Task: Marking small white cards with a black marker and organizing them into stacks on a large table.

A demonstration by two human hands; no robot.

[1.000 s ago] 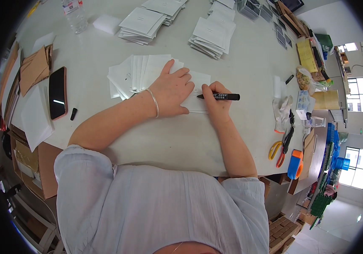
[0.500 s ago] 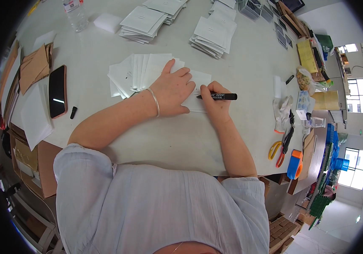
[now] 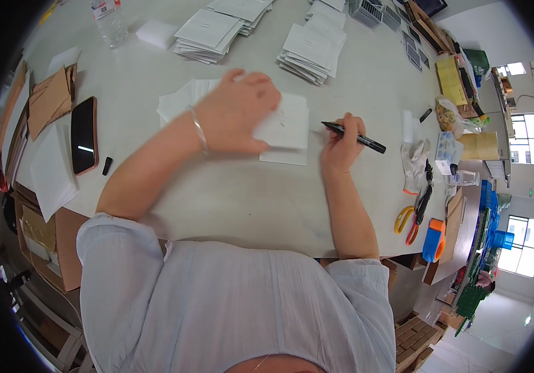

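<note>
while the right hand [image 3: 343,146] grasps a black marker [image 3: 374,144] between thumb and fingers, its bare tip points leftward, clear of the paper. the left hand [image 3: 239,115] is blurred over the white sheets [image 3: 290,127], fingers curled; i cannot tell whether they pinch a sheet or merely hover. these sheets lie on the surface [image 3: 248,205] just right of the left hand, between both hands, with small dark strokes on the top face and the edge of another sheet showing below. a fanned group [image 3: 176,105] spreads to the left, partly covered by the left hand and wrist. farther off lie two stacks, a left stack [image 3: 204,37] and a right stack [image 3: 313,50], and a small black cap [image 3: 107,165] sits beside the phone [image 3: 85,135].

for neat marking, i would hold the uncapped tip well away whenever sheets are shifting, since a brush would leave a stray line. flat fingertips near an edge should steady the top sheet better than a palm, and keep skin off wet ink. it seems wise to let strokes dry before another sheet slides across.
</note>
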